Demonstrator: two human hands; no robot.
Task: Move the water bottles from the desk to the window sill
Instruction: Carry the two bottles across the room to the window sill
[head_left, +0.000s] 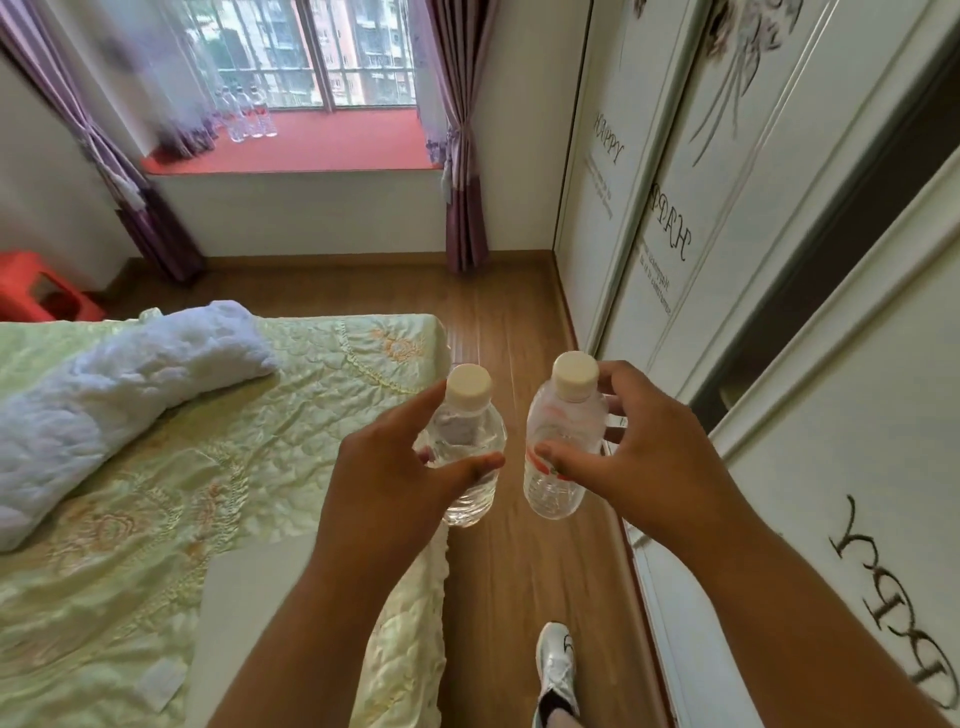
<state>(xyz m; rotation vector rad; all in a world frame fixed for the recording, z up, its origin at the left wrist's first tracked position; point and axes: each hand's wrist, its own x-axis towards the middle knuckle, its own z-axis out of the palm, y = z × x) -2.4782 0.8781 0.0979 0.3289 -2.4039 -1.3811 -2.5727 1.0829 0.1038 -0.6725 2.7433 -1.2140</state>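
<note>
My left hand (395, 478) grips a clear water bottle (467, 447) with a white cap, held upright over the bed's corner. My right hand (644, 457) grips a second clear water bottle (563, 441) with a white cap and a red-and-white label. Both bottles hang side by side above the wooden floor, a small gap between them. Far ahead lies the red window sill (332, 145), where several clear bottles (249, 117) stand in a cluster at its left end. The desk is not in view.
A bed (156, 467) with a pale green quilt and a white rolled blanket (119, 389) fills the left. White wardrobe doors (779, 260) line the right. A strip of wooden floor (509, 312) runs between them to the sill. Purple curtains (465, 156) flank the window. A red stool (41, 286) sits far left.
</note>
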